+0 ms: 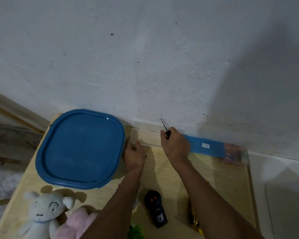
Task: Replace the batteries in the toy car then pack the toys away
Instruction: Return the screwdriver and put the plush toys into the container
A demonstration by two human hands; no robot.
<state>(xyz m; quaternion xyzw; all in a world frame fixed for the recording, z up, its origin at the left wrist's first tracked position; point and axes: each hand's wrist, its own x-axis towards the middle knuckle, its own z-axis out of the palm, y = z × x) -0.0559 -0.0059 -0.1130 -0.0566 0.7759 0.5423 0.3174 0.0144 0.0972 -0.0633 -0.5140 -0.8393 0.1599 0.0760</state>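
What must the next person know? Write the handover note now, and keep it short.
Left hand: at the left corner of the clear box; grip unclear.
Right hand: holds the screwdriver, tip up, near the wall.
On the table: blue lid left, remote between the forearms, white plush and pink plush near left. A gold thing by the right forearm may be the car.
Done: cannot tell if batteries are in.
Left: pack all toys away.

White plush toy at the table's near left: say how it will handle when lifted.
The white plush toy looks soft and fuzzy, so probably light and floppy, limbs sagging. Lying flat on the table, it is unlikely to roll or break.
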